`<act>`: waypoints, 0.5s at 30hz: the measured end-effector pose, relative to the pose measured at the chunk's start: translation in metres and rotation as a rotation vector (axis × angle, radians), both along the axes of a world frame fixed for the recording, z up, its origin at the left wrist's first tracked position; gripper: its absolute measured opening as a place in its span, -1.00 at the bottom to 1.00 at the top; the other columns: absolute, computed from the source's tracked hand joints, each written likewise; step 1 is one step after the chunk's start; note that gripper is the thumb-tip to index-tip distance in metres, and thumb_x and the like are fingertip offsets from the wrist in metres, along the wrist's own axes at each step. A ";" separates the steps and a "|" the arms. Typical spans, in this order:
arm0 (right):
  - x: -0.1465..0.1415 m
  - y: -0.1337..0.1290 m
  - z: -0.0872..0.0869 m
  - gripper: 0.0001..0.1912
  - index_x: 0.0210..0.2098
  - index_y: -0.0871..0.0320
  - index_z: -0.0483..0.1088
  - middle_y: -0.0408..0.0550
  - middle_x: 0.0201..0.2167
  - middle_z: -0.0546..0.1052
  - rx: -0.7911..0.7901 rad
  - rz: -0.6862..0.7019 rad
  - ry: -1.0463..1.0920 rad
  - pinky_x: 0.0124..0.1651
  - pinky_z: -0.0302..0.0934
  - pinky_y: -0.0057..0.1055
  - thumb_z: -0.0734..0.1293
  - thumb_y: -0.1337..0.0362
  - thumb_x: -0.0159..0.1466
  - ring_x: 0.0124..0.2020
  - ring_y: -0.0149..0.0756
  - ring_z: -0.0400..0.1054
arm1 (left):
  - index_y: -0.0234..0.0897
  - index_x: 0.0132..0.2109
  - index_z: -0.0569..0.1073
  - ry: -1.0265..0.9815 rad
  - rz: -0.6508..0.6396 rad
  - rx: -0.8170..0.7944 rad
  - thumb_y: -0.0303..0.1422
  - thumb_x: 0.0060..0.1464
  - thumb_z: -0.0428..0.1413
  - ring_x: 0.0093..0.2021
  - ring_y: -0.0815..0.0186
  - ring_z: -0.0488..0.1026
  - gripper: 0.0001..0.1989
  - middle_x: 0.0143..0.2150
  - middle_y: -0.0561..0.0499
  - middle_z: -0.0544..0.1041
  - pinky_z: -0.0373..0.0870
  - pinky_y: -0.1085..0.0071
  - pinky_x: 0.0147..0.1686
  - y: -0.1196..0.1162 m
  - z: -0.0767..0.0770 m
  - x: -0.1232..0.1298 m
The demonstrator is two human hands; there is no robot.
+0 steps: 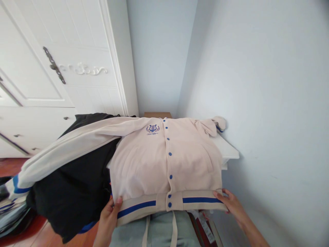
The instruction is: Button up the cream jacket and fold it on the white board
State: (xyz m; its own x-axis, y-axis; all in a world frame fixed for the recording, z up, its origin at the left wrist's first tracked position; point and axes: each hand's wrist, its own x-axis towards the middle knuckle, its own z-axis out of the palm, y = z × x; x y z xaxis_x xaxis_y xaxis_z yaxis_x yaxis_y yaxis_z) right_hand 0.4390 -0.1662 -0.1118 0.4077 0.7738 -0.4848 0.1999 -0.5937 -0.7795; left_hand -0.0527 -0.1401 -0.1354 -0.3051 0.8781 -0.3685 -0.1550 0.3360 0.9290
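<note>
A cream jacket [144, 164] with blue snap buttons, all down its front, lies face up over a white surface [227, 149]. Its hem carries a blue stripe, and a blue lyre emblem [153, 128] sits on the chest. My left hand [110, 214] pinches the hem's left corner, thumb on top. At the right corner my right hand [230, 202] grips the hem the same way. The left sleeve in view stretches out over black clothing [74, 181]; the other sleeve is bunched near the wall, its cuff turned to the side.
A white wardrobe [89, 44] stands behind on the left, and a pale blue wall [269, 103] rises on the right. A cardboard box [157, 114] shows behind the collar. More folded clothes [15, 219] lie at the far left. Grey-green fabric with pale drawstrings [160, 230] is below the hem.
</note>
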 end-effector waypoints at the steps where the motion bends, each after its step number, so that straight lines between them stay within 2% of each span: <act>1: 0.000 0.001 0.006 -0.03 0.16 0.32 0.23 0.03 -0.33 0.46 -0.011 0.029 -0.057 -0.51 0.03 -0.64 0.35 -0.26 -0.03 -0.48 -0.42 0.31 | -0.32 -0.06 0.53 0.106 -0.002 0.031 0.23 -0.29 0.26 -0.02 0.01 0.53 -0.21 -0.06 -0.12 0.61 0.51 0.33 -0.14 0.002 -0.002 -0.002; 4: 0.006 0.005 0.024 -0.11 0.15 0.34 0.25 -0.07 -0.52 0.38 -0.012 0.052 -0.276 -0.45 0.03 -0.61 0.29 -0.15 -0.01 -0.52 -0.42 0.27 | -0.33 -0.10 0.52 0.305 -0.044 0.097 0.24 -0.26 0.19 -0.02 -0.02 0.53 -0.24 -0.10 -0.14 0.62 0.49 0.25 -0.04 0.004 -0.003 -0.005; 7: 0.011 0.009 0.045 -0.13 0.14 0.29 0.29 -0.17 -0.64 0.24 0.123 0.010 -0.507 -0.46 -0.02 -0.60 0.22 -0.19 0.01 -0.60 -0.47 0.15 | -0.35 -0.02 0.47 0.472 0.005 0.108 0.14 -0.19 0.17 -0.14 0.01 0.57 -0.27 -0.16 -0.17 0.62 0.52 0.20 -0.12 -0.003 0.010 0.000; 9: 0.004 0.016 0.061 -0.11 0.14 0.26 0.29 -0.17 -0.61 0.25 0.261 0.035 -0.551 -0.47 0.00 -0.59 0.19 -0.27 0.04 -0.60 -0.49 0.13 | -0.32 0.02 0.46 0.710 0.162 0.206 0.04 -0.05 0.12 -0.15 0.05 0.57 -0.39 -0.13 -0.16 0.61 0.51 0.21 -0.12 -0.008 0.032 0.009; 11: -0.013 0.030 0.078 -0.11 0.16 0.26 0.28 -0.14 -0.54 0.31 0.436 0.125 -0.547 -0.41 0.12 -0.58 0.18 -0.31 0.12 -0.55 -0.50 0.18 | -0.27 -0.03 0.51 0.973 0.346 0.407 -0.09 0.14 0.04 -0.09 0.12 0.55 -0.60 -0.07 -0.13 0.59 0.46 0.24 -0.04 -0.004 0.061 0.023; 13: -0.041 0.054 0.094 -0.20 0.17 0.29 0.28 -0.08 -0.43 0.38 0.626 0.247 -0.552 -0.26 0.25 -0.56 0.17 -0.25 0.23 -0.44 -0.50 0.27 | -0.28 -0.07 0.52 1.125 0.342 0.606 -0.19 0.22 0.02 -0.13 0.19 0.55 -0.69 -0.11 -0.12 0.59 0.44 0.30 -0.04 0.014 0.091 0.040; 14: -0.059 0.069 0.101 -0.25 0.16 0.30 0.30 -0.04 -0.35 0.42 0.715 0.317 -0.567 -0.15 0.29 -0.54 0.17 -0.21 0.28 -0.35 -0.48 0.32 | -0.28 -0.07 0.51 1.162 0.285 0.683 -0.21 0.24 0.01 -0.15 0.21 0.55 -0.71 -0.13 -0.12 0.60 0.44 0.32 -0.05 0.030 0.105 0.049; 15: -0.077 0.087 0.106 -0.30 0.17 0.29 0.30 0.01 -0.23 0.44 0.793 0.391 -0.593 -0.02 0.30 -0.50 0.17 -0.17 0.31 -0.23 -0.45 0.36 | -0.29 -0.03 0.50 1.177 0.163 0.742 -0.21 0.27 -0.01 -0.06 0.19 0.54 -0.69 -0.08 -0.13 0.59 0.42 0.31 0.01 0.048 0.117 0.058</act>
State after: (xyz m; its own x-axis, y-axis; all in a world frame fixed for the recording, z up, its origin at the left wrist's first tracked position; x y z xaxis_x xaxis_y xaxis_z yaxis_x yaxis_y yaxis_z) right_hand 0.3618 -0.0789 -0.0059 0.0681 0.9096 0.4099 0.7417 0.2286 -0.6306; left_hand 0.0056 -0.0920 -0.0186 -0.2227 0.6784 0.7001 0.8403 -0.2305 0.4907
